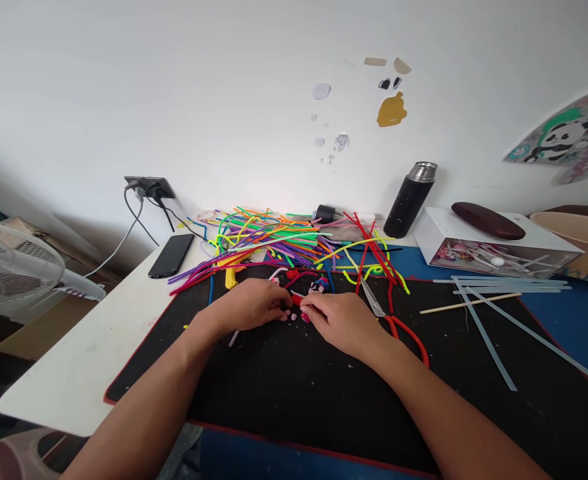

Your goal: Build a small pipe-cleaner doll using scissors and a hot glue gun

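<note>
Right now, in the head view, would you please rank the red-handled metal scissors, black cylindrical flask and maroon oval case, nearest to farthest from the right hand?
1. Scissors: immediately right.
2. Flask: right, farther back.
3. Case: farther right, atop white box.

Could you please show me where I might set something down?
Specks aside, the black mat is bare between the forearms, and the white tabletop is bare from the phone to the near corner. Crowded: around the left hand and right hand, with small pieces; behind them, heaped pipe cleaners; rightward, scissors and translucent sticks.
</note>
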### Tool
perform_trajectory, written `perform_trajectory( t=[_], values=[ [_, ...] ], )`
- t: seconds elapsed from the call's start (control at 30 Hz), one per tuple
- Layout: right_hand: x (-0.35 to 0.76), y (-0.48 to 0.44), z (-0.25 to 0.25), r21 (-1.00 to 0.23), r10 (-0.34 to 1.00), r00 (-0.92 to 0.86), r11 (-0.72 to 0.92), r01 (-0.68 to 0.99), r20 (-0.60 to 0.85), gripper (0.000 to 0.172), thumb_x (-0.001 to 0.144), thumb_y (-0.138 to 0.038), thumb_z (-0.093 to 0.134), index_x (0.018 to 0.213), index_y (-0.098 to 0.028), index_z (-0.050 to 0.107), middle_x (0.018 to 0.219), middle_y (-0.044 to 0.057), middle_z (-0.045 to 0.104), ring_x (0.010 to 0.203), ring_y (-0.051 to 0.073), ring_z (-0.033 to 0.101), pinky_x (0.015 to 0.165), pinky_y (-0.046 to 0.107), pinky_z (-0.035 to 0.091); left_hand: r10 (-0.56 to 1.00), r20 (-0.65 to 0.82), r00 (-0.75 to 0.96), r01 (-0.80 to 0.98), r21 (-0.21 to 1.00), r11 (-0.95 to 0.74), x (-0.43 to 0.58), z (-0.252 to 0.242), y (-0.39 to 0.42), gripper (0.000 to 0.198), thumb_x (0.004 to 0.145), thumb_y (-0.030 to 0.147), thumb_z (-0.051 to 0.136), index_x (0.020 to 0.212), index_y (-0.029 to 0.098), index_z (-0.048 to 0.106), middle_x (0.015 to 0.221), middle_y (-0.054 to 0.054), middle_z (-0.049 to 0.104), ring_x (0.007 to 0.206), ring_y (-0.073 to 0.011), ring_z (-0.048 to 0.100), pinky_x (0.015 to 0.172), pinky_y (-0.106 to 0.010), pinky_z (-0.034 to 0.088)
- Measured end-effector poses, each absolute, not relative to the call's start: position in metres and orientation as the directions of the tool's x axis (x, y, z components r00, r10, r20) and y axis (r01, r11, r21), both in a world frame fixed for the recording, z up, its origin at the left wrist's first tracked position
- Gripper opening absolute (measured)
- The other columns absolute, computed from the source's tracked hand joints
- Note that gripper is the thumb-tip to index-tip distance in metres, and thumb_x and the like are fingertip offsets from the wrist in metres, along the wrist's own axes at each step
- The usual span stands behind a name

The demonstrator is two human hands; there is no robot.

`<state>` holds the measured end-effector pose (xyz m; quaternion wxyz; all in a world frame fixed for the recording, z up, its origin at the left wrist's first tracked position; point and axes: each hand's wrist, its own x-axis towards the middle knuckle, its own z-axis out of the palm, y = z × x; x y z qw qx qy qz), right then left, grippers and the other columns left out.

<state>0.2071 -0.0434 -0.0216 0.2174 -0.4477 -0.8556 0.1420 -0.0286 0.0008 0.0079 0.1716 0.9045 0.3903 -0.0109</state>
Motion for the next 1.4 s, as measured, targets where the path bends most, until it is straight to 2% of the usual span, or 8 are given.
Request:
perform_trajectory(
  t=[0.17, 0.33, 0.67, 0.8, 0.93, 1.07, 1.23, 1.4],
  values=[
    [0.208, -0.043, -0.023, -0.432, 0.828, -0.507, 0.559, 0.708, 0.239, 0.016, 0.106, -0.025, 0.060, 0.105, -0.025, 0.076, 0.094, 0.000, 0.083, 0.080, 0.019, 0.076, 0.067, 0.028, 0.038, 0.710, -0.149, 0.688, 0.714, 0.313, -0.626, -0.031, 0.011, 0.000, 0.025, 0.092, 0.017, 0.066, 0.112, 0.026, 0.077, 0.104, -0.001, 0.081, 0.092, -0.0205, 0.073, 0.077, -0.027, 0.047],
    [0.208, -0.043, -0.023, -0.433, 0.828, -0.511, 0.559, 0.708, 0.234, 0.016, 0.106, -0.026, 0.059, 0.106, -0.025, 0.076, 0.095, 0.001, 0.083, 0.081, 0.020, 0.076, 0.067, 0.029, 0.038, 0.678, -0.143, 0.721, 0.679, 0.344, -0.648, -0.029, 0.007, 0.000, 0.023, 0.094, 0.019, 0.064, 0.111, 0.027, 0.077, 0.103, 0.000, 0.080, 0.090, -0.0191, 0.073, 0.076, -0.026, 0.047],
    [0.207, -0.043, -0.024, -0.420, 0.824, -0.516, 0.564, 0.711, 0.233, 0.017, 0.107, -0.027, 0.058, 0.104, -0.026, 0.075, 0.094, 0.001, 0.083, 0.079, 0.020, 0.076, 0.065, 0.029, 0.036, 0.702, -0.165, 0.692, 0.715, 0.293, -0.635, -0.023, 0.007, 0.001, 0.015, 0.094, 0.020, 0.067, 0.102, 0.025, 0.077, 0.098, -0.001, 0.080, 0.087, -0.0211, 0.072, 0.074, -0.027, 0.045],
    [0.207, -0.044, -0.024, -0.415, 0.824, -0.519, 0.565, 0.713, 0.230, 0.018, 0.107, -0.027, 0.058, 0.106, -0.025, 0.075, 0.096, 0.002, 0.083, 0.081, 0.020, 0.076, 0.066, 0.029, 0.037, 0.713, -0.160, 0.683, 0.718, 0.327, -0.614, -0.025, 0.006, 0.001, 0.019, 0.094, 0.027, 0.072, 0.112, 0.027, 0.077, 0.099, -0.001, 0.080, 0.088, -0.0215, 0.072, 0.073, -0.027, 0.044],
    [0.207, -0.043, -0.024, -0.418, 0.827, -0.518, 0.559, 0.716, 0.219, 0.017, 0.107, -0.027, 0.059, 0.106, -0.024, 0.075, 0.095, 0.002, 0.083, 0.081, 0.020, 0.076, 0.067, 0.029, 0.037, 0.695, -0.144, 0.705, 0.688, 0.381, -0.618, -0.025, 0.008, -0.002, 0.026, 0.093, 0.027, 0.075, 0.119, 0.029, 0.076, 0.100, 0.001, 0.080, 0.087, -0.0198, 0.072, 0.071, -0.026, 0.043],
    [0.207, -0.043, -0.024, -0.422, 0.827, -0.513, 0.560, 0.713, 0.229, 0.017, 0.107, -0.027, 0.059, 0.105, -0.025, 0.075, 0.093, 0.001, 0.083, 0.080, 0.020, 0.075, 0.067, 0.029, 0.037, 0.661, -0.133, 0.738, 0.656, 0.367, -0.659, -0.022, 0.007, -0.003, 0.022, 0.094, 0.025, 0.073, 0.115, 0.028, 0.076, 0.100, 0.000, 0.080, 0.087, -0.0201, 0.072, 0.072, -0.026, 0.044],
    [0.208, -0.043, -0.022, -0.426, 0.823, -0.518, 0.565, 0.707, 0.232, 0.017, 0.107, -0.026, 0.059, 0.104, -0.025, 0.075, 0.093, 0.001, 0.082, 0.079, 0.019, 0.075, 0.066, 0.029, 0.036, 0.638, -0.118, 0.761, 0.634, 0.350, -0.690, -0.020, 0.004, -0.002, 0.011, 0.096, 0.021, 0.067, 0.100, 0.026, 0.076, 0.094, 0.000, 0.079, 0.086, -0.0197, 0.072, 0.073, -0.027, 0.044],
    [0.207, -0.043, -0.022, -0.417, 0.823, -0.522, 0.565, 0.712, 0.223, 0.017, 0.107, -0.027, 0.058, 0.104, -0.025, 0.075, 0.092, 0.001, 0.082, 0.079, 0.020, 0.075, 0.065, 0.029, 0.036, 0.650, -0.133, 0.748, 0.651, 0.340, -0.679, -0.018, 0.003, -0.003, 0.009, 0.096, 0.023, 0.068, 0.099, 0.026, 0.076, 0.092, 0.001, 0.078, 0.084, -0.0196, 0.071, 0.072, -0.027, 0.044]
  ],
)
